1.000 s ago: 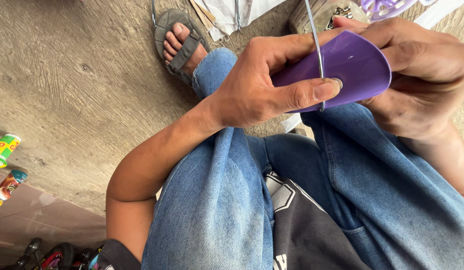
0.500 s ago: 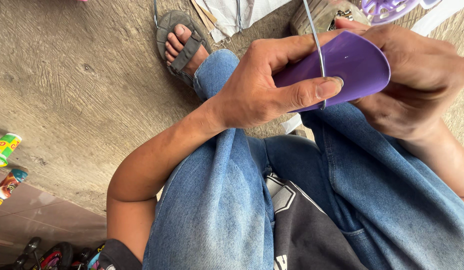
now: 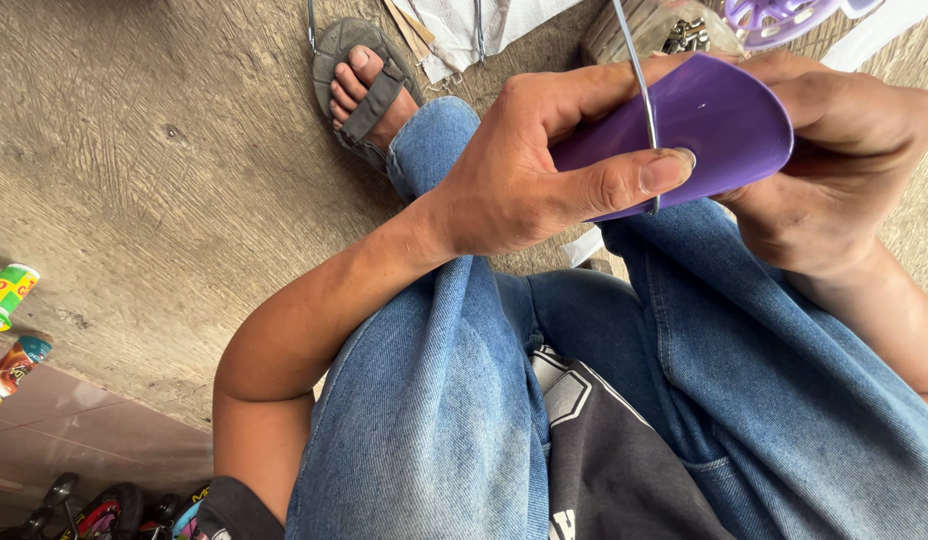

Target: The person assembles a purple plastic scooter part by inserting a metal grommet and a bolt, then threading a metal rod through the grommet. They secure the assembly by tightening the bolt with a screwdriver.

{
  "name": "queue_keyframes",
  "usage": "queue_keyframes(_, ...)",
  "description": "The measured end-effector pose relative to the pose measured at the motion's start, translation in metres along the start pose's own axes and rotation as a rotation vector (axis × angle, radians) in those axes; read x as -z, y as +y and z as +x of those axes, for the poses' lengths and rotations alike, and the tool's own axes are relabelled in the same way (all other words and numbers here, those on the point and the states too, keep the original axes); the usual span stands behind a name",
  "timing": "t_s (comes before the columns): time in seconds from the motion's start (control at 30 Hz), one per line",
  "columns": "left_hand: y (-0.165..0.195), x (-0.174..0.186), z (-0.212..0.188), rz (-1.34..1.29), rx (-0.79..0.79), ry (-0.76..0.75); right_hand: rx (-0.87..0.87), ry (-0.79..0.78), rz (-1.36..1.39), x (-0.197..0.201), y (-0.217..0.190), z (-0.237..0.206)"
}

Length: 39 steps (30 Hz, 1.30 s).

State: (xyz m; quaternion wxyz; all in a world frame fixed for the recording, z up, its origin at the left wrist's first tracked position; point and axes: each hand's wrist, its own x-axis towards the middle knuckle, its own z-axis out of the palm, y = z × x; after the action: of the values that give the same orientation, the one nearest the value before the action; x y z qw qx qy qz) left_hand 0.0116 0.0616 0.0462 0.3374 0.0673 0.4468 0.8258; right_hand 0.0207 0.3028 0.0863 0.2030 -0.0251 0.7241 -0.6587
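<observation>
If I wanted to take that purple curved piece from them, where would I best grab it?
Probably the free rounded end of the purple curved piece, coming from the right side of the picture. The left hand pinches its near edge beside a thin metal rod, and the right hand cups it from behind, so that bare curved rim is the only part left open to pinch.

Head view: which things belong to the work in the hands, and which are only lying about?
In use:
- purple sheet, held by left hand and right hand
- wire across the sheet, under the left thumb

Lying about:
- two cups on the floor
- purple wheel
- white cloth
</observation>
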Motion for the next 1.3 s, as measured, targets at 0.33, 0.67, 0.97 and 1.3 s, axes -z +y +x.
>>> queue_keyframes(0.33, -0.003, 0.001, 0.000, -0.006, 0.043, 0.022, 0.071, -0.062, -0.092, 0.000, 0.001, 0.009)
queue_keyframes(0.67, -0.009, 0.003, -0.001, 0.021, 0.039, 0.034, 0.066, -0.082, -0.108, -0.002, -0.003, 0.010)
queue_keyframes(0.97, -0.004, -0.001, 0.000, 0.026, -0.004, 0.019, -0.027, -0.017, 0.032, 0.002, 0.002, 0.000)
queue_keyframes(1.3, -0.008, 0.002, 0.001, 0.043, -0.006, 0.024, -0.064, -0.002, 0.233, -0.002, 0.004, 0.007)
